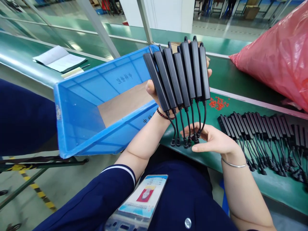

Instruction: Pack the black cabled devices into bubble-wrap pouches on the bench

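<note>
Near: ID badge on operator's chest; beyond it, R hand at plugs on cable ends, palm cupped, thumb & fingertips apart; whether it grips any plug cannot be told, contact pt. being unclear.

Next: L hand gripping seven black adapters, approx., from behind, thumb at one edge, fingertips at the other; units fanned side by side, cables hanging down; location: raised above bench, just beside blue tote, not inside it.

Tote to L of units; cardboard sheet visible across part of its floor; to R, row of like units laid on bench, cables toward operator, plugs bunched; small orange-red rings scattered behind, near row.

Status (judged): one handful picked up & roughly aligned, cable ends being handled; remaining: this handful to be set down, plus the row on bench, whose finished/unfinished state cannot be told; overall % compl. N/A from this view.

Far: open notebook beyond tote, L; pink bag, R; metal posts, ctr. background.
</note>
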`<state>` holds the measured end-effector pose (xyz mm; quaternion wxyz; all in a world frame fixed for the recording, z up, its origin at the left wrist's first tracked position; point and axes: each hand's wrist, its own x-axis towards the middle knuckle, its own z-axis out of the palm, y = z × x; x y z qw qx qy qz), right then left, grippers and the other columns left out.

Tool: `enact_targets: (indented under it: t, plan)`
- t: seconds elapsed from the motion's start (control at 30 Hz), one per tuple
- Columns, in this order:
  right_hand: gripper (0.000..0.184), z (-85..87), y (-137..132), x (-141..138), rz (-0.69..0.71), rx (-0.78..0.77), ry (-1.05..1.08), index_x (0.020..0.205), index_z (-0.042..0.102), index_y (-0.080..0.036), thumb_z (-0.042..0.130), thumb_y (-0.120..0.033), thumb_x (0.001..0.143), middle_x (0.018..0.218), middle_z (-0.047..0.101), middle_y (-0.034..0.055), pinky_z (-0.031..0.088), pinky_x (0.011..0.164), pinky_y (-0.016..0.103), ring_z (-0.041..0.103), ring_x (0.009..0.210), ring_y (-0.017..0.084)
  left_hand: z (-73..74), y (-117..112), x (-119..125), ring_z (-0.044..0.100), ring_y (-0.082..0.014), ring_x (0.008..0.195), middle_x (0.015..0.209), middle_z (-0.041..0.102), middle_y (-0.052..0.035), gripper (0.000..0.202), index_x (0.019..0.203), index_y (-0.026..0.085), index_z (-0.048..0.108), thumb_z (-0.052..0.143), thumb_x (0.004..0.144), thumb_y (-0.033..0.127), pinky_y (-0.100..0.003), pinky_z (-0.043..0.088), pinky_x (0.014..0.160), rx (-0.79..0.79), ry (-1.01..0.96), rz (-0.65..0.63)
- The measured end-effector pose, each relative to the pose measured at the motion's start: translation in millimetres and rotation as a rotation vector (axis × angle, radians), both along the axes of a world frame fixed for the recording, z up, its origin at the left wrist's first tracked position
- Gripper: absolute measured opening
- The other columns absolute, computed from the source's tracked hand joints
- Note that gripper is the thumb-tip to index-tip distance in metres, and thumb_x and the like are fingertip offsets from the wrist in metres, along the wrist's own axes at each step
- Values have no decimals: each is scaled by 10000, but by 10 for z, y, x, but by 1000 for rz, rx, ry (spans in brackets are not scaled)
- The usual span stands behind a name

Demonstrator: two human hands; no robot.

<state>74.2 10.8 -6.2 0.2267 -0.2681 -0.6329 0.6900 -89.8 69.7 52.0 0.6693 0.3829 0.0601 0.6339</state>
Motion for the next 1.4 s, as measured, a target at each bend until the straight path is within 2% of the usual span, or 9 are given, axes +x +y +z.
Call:
enact_targets:
  t: [0.23,0.37,0.53,0.77,0.83,0.97,1.07,1.23,1.4]
  plan:
    - [269,-84,12,97,-154,-78,-31,873,596,-174,774,-299,715,833,702,35,501,697,268,656,762,149,-43,0,-27,441,-349,1204,1338,480,-108,1086,1478,262,137,-163,608,838,-511,418,884,13,-39,101]
    - [285,-70,30,122,-130,-113,-84,879,636,-155,766,-350,717,857,710,51,502,738,292,669,808,172,-133,39,-99,457,-328,1210,1222,555,-117,1013,1408,214,304,-82,677,801,-509,428,924,106,-49,15]
    - [321,-128,-6,123,-126,-122,-57,951,623,-152,763,-331,724,966,700,74,507,809,315,657,877,173,-213,93,-122,374,-356,1289,1204,593,-95,949,1303,246,457,435,514,772,-477,452,938,77,120,-45]
    - [416,-322,-135,-12,-221,-166,46,903,481,-193,803,-313,668,795,669,13,518,753,324,650,736,149,-289,102,-29,331,-366,1334,1357,488,-73,889,1265,208,485,512,550,736,-527,397,1033,105,129,-27]
    - [536,-334,-163,63,-241,-88,-52,1064,486,-187,803,-350,663,974,669,77,507,848,375,652,900,191,-331,52,-31,318,-359,1349,1401,448,-58,932,1295,237,457,605,505,710,-505,412,1026,84,145,-37]
    - [904,-295,-249,201,-501,249,-150,1442,200,-246,692,-526,736,1485,307,157,358,1072,468,348,1357,265,-624,-107,55,380,-352,1321,1420,445,-6,1013,1328,368,408,718,404,645,-459,458,980,-117,206,-67]
    - [977,-270,-292,127,-610,491,-323,1495,34,-227,572,-624,782,1563,91,146,257,1125,512,143,1437,290,-983,-225,255,454,-369,1258,1343,531,-54,883,1279,275,482,678,467,564,-465,457,970,-294,179,-136]
    - [885,-377,-221,-55,-692,632,-759,1497,115,-179,520,-582,821,1535,155,183,241,1105,557,101,1433,337,-1422,-355,607,561,-349,1132,1023,690,-88,557,1022,166,612,596,551,462,-453,461,962,-576,155,-211]
    - [826,-523,-183,37,-754,605,-949,1497,156,-200,497,-537,825,1503,207,210,346,991,596,237,1368,387,-1481,-430,703,567,-293,1139,1000,690,-80,433,1009,169,627,652,663,428,-414,444,1005,-679,102,-339]
